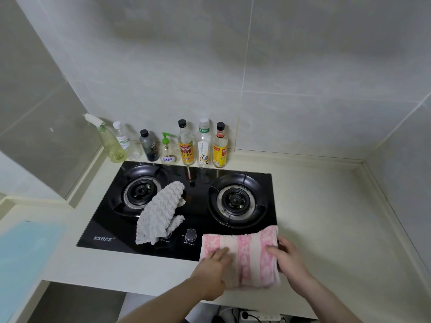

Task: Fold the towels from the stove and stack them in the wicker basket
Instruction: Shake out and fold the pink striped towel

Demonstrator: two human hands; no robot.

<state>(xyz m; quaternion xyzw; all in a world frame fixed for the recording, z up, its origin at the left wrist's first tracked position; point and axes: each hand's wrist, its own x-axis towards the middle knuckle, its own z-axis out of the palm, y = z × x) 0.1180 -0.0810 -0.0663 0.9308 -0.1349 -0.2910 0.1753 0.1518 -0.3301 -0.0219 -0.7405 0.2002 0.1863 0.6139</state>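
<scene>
A pink and cream striped towel (245, 255) lies folded at the counter's front edge, overlapping the front right corner of the black gas stove (200, 213). My left hand (213, 269) rests flat on its left part with straight fingers. My right hand (289, 257) holds its right edge, fingers on top and thumb at the side. A grey waffle-textured towel (161, 213) lies crumpled on the stove, draped from the left burner down to the knobs. No wicker basket is in view.
Several bottles (186, 145) stand in a row against the tiled wall behind the stove. A light blue sheet (25, 257) lies at the far left. The cream counter (326, 217) extends right of the stove. A power strip (258, 316) sits below the counter edge.
</scene>
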